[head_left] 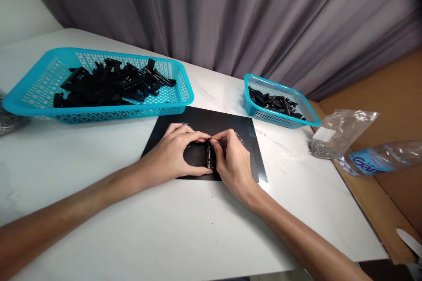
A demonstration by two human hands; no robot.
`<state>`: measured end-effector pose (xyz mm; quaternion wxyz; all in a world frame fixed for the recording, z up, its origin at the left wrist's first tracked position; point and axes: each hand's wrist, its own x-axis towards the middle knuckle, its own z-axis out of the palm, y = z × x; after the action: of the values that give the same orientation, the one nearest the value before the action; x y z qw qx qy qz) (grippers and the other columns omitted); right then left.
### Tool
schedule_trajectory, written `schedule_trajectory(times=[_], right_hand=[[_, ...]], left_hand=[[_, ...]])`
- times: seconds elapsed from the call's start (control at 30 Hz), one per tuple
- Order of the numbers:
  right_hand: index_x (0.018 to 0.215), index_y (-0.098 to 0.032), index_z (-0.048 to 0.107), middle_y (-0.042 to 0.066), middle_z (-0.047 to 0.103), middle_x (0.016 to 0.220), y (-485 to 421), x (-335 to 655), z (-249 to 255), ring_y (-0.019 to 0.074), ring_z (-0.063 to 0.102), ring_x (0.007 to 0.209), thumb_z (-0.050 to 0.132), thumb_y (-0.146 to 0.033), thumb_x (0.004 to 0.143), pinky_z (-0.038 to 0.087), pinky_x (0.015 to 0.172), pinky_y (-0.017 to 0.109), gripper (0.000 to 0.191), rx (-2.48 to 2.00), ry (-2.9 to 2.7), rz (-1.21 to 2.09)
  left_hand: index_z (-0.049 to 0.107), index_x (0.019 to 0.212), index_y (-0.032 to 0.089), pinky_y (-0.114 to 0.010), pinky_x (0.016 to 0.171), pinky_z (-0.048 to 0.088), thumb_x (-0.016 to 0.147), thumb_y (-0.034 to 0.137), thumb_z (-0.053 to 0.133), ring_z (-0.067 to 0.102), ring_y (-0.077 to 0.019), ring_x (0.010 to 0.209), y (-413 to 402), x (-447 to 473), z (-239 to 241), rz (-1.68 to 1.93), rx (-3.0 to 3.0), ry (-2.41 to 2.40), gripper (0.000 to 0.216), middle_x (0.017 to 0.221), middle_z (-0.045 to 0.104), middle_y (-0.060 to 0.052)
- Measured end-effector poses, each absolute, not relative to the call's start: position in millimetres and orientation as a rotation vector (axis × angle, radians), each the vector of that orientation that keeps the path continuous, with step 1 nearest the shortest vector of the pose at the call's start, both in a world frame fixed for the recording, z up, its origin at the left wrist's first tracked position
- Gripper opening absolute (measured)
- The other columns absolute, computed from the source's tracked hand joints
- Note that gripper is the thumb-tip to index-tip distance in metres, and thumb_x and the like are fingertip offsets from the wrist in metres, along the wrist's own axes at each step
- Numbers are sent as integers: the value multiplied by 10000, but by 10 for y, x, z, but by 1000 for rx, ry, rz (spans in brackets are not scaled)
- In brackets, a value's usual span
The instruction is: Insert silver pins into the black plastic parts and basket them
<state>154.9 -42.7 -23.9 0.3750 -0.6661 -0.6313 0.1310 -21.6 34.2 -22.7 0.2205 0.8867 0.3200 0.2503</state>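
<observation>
A small, narrow black plastic part with shiny metal bits along it stands lengthwise over a black mat. My left hand grips it from the left, thumb at its near end and forefinger at its far end. At the far end, the thumb and forefinger of my right hand are pinched together. Whatever is between those right fingertips is too small to make out. Tiny shiny metal pieces lie on the mat behind my hands, partly hidden by them.
A large blue basket of black plastic parts stands at the back left. A smaller blue basket with similar parts is at the back right. Beside it are a clear bag of small metal pieces and a plastic bottle.
</observation>
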Motion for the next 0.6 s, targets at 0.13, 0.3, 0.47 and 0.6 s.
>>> schedule_trajectory(times=[0.13,0.3,0.47,0.6], right_hand=[[968,-243,453,22,671,952,-408,1558,-278,209,628,837,403,-245,1034,392,659,314,83,-1723,-1708,243],[965,-250,416,30,660,937,-400,1563,-299,212,619,806,360,-248,1041,384,628,309,94,-1721,-1769,183],[970,-245,405,28,642,918,-411,1580,-323,209,613,804,354,-226,1041,377,617,303,89,-1719,-1847,60],[969,-236,405,32,633,871,-428,1564,-341,208,614,769,330,-189,1016,368,589,294,101,-1732,-1878,-39]], left_hand=[[700,1240,281,-489,1026,452,645,565,866,496,-343,1176,354,-212,-239,687,2454,883,680,1084,687,-61],[700,1234,270,-500,1033,446,635,586,863,493,-345,1173,359,-204,-239,677,2441,893,697,1087,687,-67],[702,1226,277,-497,1036,444,637,571,861,482,-347,1187,350,-199,-207,658,2433,897,677,1088,691,-61],[710,1215,281,-490,1040,440,634,552,870,490,-341,1175,345,-196,-194,660,2442,891,661,1072,686,-57]])
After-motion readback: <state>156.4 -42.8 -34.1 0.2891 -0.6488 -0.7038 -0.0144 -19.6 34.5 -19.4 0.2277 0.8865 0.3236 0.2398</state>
